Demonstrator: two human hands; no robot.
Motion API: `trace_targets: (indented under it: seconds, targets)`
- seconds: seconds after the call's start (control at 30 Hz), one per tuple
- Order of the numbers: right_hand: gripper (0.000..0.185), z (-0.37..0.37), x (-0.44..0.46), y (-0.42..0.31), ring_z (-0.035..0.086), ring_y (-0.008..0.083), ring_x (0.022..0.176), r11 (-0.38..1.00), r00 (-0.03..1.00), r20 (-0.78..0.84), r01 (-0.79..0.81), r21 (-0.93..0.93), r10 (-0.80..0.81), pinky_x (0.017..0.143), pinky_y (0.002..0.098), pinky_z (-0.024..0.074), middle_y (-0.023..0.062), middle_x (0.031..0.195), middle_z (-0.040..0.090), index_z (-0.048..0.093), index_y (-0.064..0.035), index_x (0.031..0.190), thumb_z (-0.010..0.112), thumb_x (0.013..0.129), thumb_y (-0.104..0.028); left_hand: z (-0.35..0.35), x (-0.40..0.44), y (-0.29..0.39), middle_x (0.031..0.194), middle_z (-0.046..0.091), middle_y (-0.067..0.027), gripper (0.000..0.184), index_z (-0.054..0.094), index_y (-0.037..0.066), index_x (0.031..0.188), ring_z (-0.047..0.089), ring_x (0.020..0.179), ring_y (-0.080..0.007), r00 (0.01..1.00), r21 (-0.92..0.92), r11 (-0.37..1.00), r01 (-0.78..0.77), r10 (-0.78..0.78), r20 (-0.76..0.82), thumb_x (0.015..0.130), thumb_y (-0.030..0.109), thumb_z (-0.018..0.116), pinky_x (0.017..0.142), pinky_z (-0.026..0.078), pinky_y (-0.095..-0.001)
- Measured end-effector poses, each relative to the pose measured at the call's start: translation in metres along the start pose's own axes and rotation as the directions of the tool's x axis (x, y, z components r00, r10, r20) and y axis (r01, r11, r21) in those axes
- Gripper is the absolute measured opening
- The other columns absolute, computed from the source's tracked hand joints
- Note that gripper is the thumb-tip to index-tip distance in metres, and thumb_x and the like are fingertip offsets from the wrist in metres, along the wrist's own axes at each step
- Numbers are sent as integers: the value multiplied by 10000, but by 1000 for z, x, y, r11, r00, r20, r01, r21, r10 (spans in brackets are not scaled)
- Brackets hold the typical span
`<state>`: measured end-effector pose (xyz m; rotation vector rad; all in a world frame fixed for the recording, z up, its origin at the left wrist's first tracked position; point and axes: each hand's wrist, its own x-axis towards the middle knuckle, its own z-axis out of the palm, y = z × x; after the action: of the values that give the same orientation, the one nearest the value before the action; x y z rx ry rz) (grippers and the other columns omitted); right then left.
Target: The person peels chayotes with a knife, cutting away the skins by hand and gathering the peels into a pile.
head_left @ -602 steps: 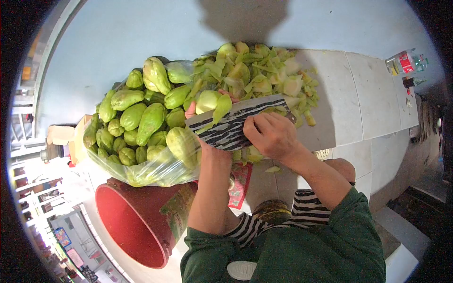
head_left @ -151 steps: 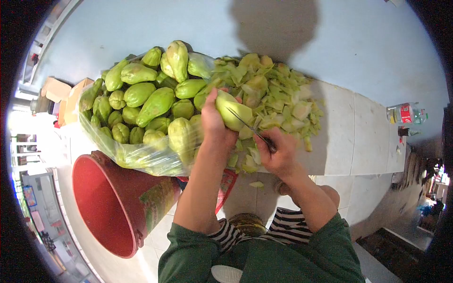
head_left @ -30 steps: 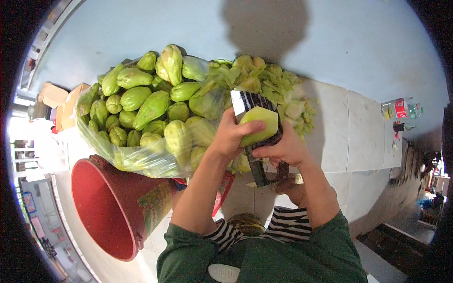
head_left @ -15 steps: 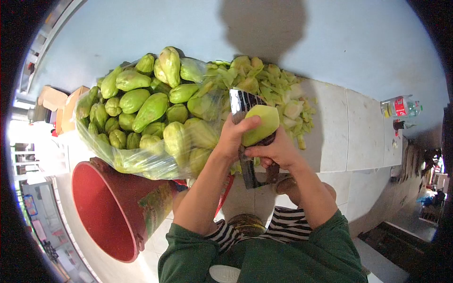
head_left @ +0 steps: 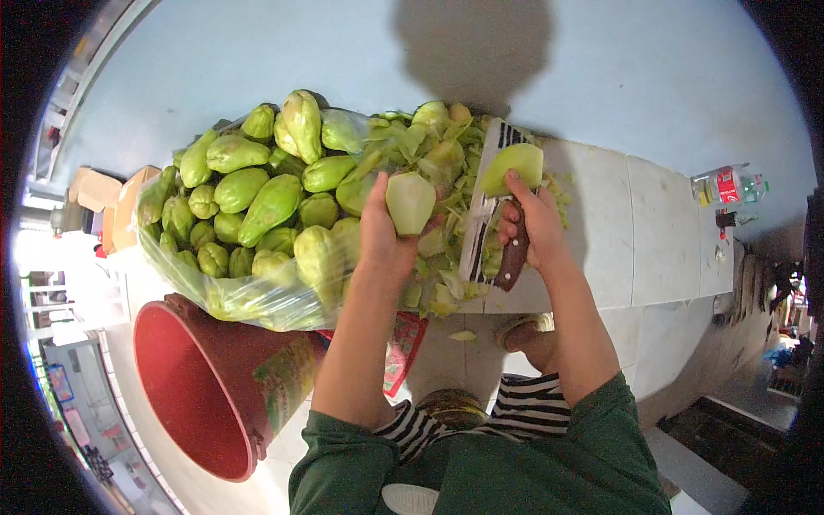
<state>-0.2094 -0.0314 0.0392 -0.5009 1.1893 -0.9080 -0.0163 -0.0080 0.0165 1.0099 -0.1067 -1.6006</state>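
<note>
My left hand (head_left: 384, 232) is closed round a pale peeled chayote piece (head_left: 410, 203), its cut face toward the camera. In my right hand (head_left: 536, 225) is the brown handle (head_left: 511, 262) of a wide knife, whose blade (head_left: 481, 227) stands nearly upright in view. The right thumb also presses a second pale chayote piece (head_left: 512, 169) against the knife. Between and behind the hands lies a heap of green peelings (head_left: 429, 142). Left of my left hand, a clear plastic bag (head_left: 283, 316) holds several unpeeled green chayotes (head_left: 270, 210).
A red bucket (head_left: 184, 390) lies tilted at the lower left, its mouth facing left. Cardboard boxes (head_left: 129, 210) stand at the far left. On the right of the tiled ledge (head_left: 605, 236) lies a plastic bottle (head_left: 730, 185) with a red label. A pale blue wall (head_left: 257, 51) rises behind.
My hands have moved apart, and the chayote that was against the knife is now in two pieces, one in each hand. The knife has moved right with my right hand.
</note>
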Motion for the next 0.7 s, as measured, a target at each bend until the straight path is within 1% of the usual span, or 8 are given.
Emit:
trace_targets:
  seconds: [0.13, 0.2, 0.27, 0.33, 0.47, 0.53, 0.63, 0.7]
  targets:
    - [294, -16, 31, 19, 454, 111, 424, 967, 958, -159, 218, -130, -238, 382, 316, 421, -12, 588, 466, 495, -82, 973, 665, 873, -300, 10, -10, 8, 1146, 590, -128, 530, 498, 78, 1210, 581, 1047, -326, 995, 21, 997, -77, 79, -55, 947, 518, 364, 876, 459, -537]
    - [294, -23, 41, 22, 464, 112, 433, 922, 910, -208, 311, -230, -359, 388, 319, 425, -9, 602, 485, 504, -73, 967, 668, 871, -297, 6, -16, 18, 1196, 553, -175, 574, 477, 47, 1233, 522, 1133, -363, 937, -423, 876, -233, 319, 144, 948, 525, 339, 950, 398, -582]
    - [272, -32, 45, 21, 481, 107, 449, 784, 822, -202, 389, -484, -533, 409, 299, 424, -5, 636, 517, 520, -58, 943, 672, 869, -272, -7, -10, 14, 1183, 550, -183, 548, 466, 53, 1230, 516, 1126, -372, 968, -406, 910, -88, 175, 182, 952, 507, 337, 973, 371, -584]
    - [261, -25, 38, 14, 486, 103, 455, 808, 832, -166, 433, -400, -529, 417, 284, 418, -6, 639, 520, 523, -57, 936, 664, 877, -268, -6, -13, 11, 1191, 534, -222, 525, 478, 27, 1183, 486, 1157, -399, 981, -455, 882, 124, -42, 188, 970, 476, 308, 1011, 322, -606]
    - [235, -25, 37, 14, 484, 111, 478, 822, 858, -96, 443, -359, -505, 436, 291, 424, -4, 602, 456, 484, -76, 912, 642, 899, -250, -10, 1, 3, 1257, 487, -258, 500, 460, 5, 1188, 450, 1209, -409, 974, -473, 881, -5, 111, 197, 985, 427, 283, 1017, 299, -645]
    - [231, -29, 36, 14, 482, 111, 478, 819, 854, -68, 467, -333, -515, 440, 290, 425, -2, 605, 460, 485, -77, 909, 634, 905, -253, -11, 0, 13, 1338, 410, -276, 485, 378, -19, 1282, 399, 1257, -432, 977, -490, 849, -197, 212, -26, 996, 355, 260, 1026, 282, -682]
    - [241, -24, 27, 6, 482, 103, 469, 803, 840, -37, 504, -317, -541, 436, 278, 419, -4, 606, 481, 488, -75, 869, 609, 920, -276, -17, -6, 19, 1386, 351, -280, 488, 284, -30, 1359, 354, 1287, -453, 971, -487, 864, -126, 207, 116, 992, 291, 248, 1051, 282, -673]
    - [266, -23, 24, 5, 483, 94, 459, 793, 828, -55, 511, -332, -557, 426, 268, 411, -8, 603, 498, 490, -71, 832, 592, 929, -297, -18, -6, 17, 1402, 332, -274, 493, 248, -64, 1370, 320, 1306, -461, 989, -579, 813, -59, 127, 76, 988, 246, 234, 1062, 279, -669]
